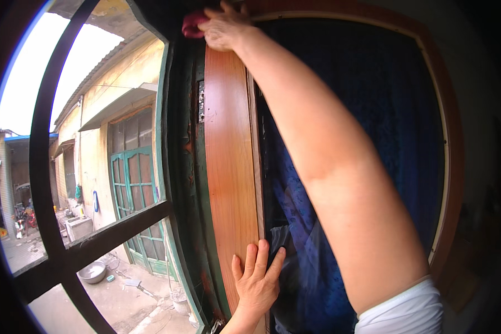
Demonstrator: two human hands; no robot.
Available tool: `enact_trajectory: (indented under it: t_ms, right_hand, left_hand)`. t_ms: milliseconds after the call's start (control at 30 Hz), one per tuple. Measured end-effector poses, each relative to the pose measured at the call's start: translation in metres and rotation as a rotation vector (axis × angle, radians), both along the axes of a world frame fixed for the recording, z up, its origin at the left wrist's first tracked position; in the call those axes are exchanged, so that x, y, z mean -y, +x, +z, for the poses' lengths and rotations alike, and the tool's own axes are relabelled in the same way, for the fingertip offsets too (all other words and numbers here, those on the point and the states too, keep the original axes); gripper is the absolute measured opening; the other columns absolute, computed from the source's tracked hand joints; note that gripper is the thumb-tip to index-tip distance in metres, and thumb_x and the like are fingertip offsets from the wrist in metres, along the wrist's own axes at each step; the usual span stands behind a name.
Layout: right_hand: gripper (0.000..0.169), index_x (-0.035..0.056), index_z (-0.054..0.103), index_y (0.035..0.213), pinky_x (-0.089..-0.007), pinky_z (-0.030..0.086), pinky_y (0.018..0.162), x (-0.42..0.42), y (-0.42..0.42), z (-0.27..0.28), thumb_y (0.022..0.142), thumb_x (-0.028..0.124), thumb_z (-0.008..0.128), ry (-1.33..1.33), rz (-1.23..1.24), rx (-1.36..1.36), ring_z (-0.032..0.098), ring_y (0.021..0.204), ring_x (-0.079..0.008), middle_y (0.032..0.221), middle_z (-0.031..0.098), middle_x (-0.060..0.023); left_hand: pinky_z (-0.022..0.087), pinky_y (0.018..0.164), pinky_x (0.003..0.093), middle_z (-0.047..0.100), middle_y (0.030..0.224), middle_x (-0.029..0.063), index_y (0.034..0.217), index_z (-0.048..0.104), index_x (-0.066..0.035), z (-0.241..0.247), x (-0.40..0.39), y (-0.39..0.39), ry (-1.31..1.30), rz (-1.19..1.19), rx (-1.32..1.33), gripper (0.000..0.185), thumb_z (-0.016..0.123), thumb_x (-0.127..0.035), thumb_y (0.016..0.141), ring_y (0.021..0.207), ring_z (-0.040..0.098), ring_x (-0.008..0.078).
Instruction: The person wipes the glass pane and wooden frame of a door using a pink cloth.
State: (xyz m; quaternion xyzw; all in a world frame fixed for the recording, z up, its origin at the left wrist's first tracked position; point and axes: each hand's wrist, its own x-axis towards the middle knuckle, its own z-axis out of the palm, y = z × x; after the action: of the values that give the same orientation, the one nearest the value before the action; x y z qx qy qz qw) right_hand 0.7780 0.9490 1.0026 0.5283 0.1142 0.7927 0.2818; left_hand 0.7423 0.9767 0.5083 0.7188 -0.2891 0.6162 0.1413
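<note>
My right hand (225, 29) reaches up to the top of a varnished wooden door frame (229, 137), its fingers on a dark red cloth (194, 25). The hand is slightly blurred. Lower down, my left hand (259, 275) lies with fingers spread against the frame's lower part, its fingertips near the edge of the dark glass pane (284, 217). A blue patterned curtain (296, 196) shows behind the glass. The right forearm crosses in front of the pane.
To the left stands a dark window frame with crossing bars (117, 229). A metal strike plate (201, 102) sits in the green painted jamb (183, 167). Through the opening, a courtyard shows green double doors (140, 179), a metal basin (92, 271) and a bucket (179, 300).
</note>
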Motion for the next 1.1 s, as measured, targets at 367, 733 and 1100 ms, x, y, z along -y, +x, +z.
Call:
enact_trajectory:
  t_ms: [367, 733, 1100]
  right_hand:
    - [0.033, 0.015, 0.064, 0.112, -0.0427, 0.04, 0.098, 0.01, -0.016, 0.034, 0.092, 0.027, 0.04, 0.39, 0.631, -0.294, 0.049, 0.119, -0.0318, 0.129, 0.052, -0.0123]
    - [0.03, 0.0164, 0.069, 0.104, -0.0412, 0.038, 0.1, 0.171, -0.097, 0.053, 0.089, 0.013, 0.043, 0.152, -0.039, -0.059, 0.05, 0.117, -0.0336, 0.125, 0.057, -0.0095]
    - [0.031, 0.0254, 0.062, 0.116, -0.047, 0.039, 0.097, 0.397, -0.177, 0.02, 0.088, 0.02, 0.051, 0.35, -0.249, 0.042, 0.048, 0.117, -0.0323, 0.134, 0.049, -0.0013]
  left_hand:
    - [0.011, 0.113, 0.0468, 0.036, 0.145, 0.0171, 0.111, 0.068, -0.018, -0.005, 0.007, 0.001, -0.036, -0.053, 0.014, 0.046, 0.058, -0.001, 0.069, 0.14, 0.024, 0.0313]
    - [0.011, 0.113, 0.0485, 0.038, 0.143, 0.0206, 0.111, 0.067, -0.01, -0.008, 0.007, 0.002, -0.082, -0.046, -0.021, 0.043, 0.052, 0.003, 0.072, 0.138, 0.027, 0.0345]
    - [0.015, 0.111, 0.0526, 0.038, 0.141, 0.0254, 0.115, 0.062, -0.004, -0.004, 0.021, 0.001, -0.078, 0.02, -0.012, 0.044, 0.046, 0.004, 0.075, 0.136, 0.028, 0.0407]
